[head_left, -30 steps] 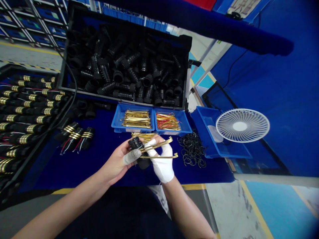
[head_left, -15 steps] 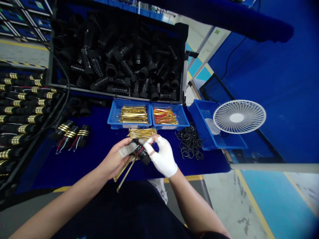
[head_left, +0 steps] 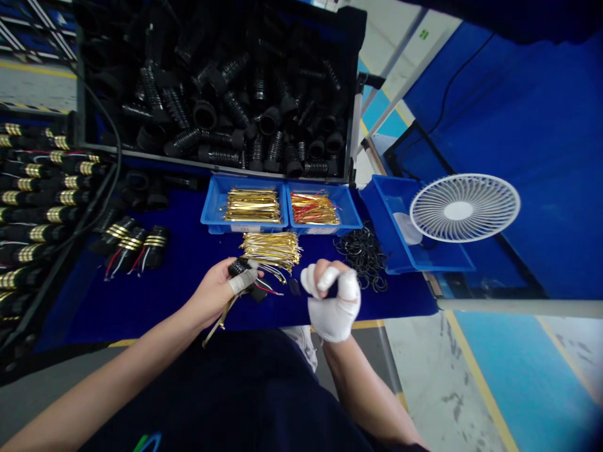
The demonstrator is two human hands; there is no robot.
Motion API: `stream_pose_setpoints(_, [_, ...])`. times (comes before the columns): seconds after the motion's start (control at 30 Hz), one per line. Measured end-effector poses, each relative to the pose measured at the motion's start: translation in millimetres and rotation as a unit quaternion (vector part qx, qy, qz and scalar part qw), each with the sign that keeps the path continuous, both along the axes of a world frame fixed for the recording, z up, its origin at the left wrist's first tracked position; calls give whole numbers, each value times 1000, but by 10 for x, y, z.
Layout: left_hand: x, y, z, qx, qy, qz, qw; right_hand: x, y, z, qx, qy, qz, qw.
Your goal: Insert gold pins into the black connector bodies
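Head view: holding a black ribbed cylindrical part [head_left: 237, 267] in the thumb-taped left hand [head_left: 217, 292] above the blue table [head_left: 155, 307], with thin red and white wires [head_left: 270, 289] sticking out rightward and slim brass-coloured strips [head_left: 218, 324] dangling. Having just drawn the white-gloved right hand [head_left: 332, 298] off the part, now curling near thin black rings [head_left: 362, 257]; cannot tell whether pinching anything. Apparently leaving the left hand gripping alone.

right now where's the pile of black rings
In the head view, the black rings lie right of centre on the blue table, between the right hand and the fan.
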State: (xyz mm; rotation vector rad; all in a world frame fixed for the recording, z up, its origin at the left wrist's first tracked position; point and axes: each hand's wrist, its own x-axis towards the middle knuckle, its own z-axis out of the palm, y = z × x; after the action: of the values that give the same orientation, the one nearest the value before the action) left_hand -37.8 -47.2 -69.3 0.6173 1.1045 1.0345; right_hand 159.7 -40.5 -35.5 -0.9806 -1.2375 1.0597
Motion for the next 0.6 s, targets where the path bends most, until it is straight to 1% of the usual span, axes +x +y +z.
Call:
stream_pose_setpoints(0.03, [10,-13,-12,7,13,8,1000,-60,-11,55,-10,88,-29,996])
stream_pose_setpoints(0.07, [26,-24,-20,11,22,10,1000,-128,-19,95,-14,164,-46,985])
stream_pose_setpoints(0.1, [45,-32,-25,15,27,8,999,-201,-23,112,-18,213,-51,976])
stream_pose_setpoints(0.17, [79,-31,-30,24,42,-14,999,-343,-14,61,-30,239,-32,970])
stream_pose_setpoints(0.27, [87,4,-45,56,91,-57,993,-504,39,-154,-12,229,8,973])
stream_pose_setpoints(0.33, [68,30,-66,74,126,-60,987,-561,91,-266,9,203,54,978])
stream_pose_setpoints(0.37, [59,38,-79,76,135,-54,986,-574,118,-287,13,186,75,980])
stream_pose_setpoints(0.4, [51,40,-93,73,136,-49,987,-576,140,-279,10,167,88,982])
stream_pose_setpoints(0.47, [45,32,-115,55,114,-40,991,-548,161,-197,-10,107,95,990])
stream_pose_setpoints(0.5, [45,24,-120,42,94,-35,994,-517,155,-137,-16,55,90,994])
stream_pose_setpoints(0.53, [44,16,-117,26,71,-25,997,-477,137,-79,-12,-16,89,996])
stream_pose_setpoints(0.57, [42,10,-104,8,47,-10,999,-429,111,-30,-4,-103,91,990])
stream_pose_setpoints(0.6, [37,9,-80,-8,22,8,1000,-378,79,1,8,-192,98,976])
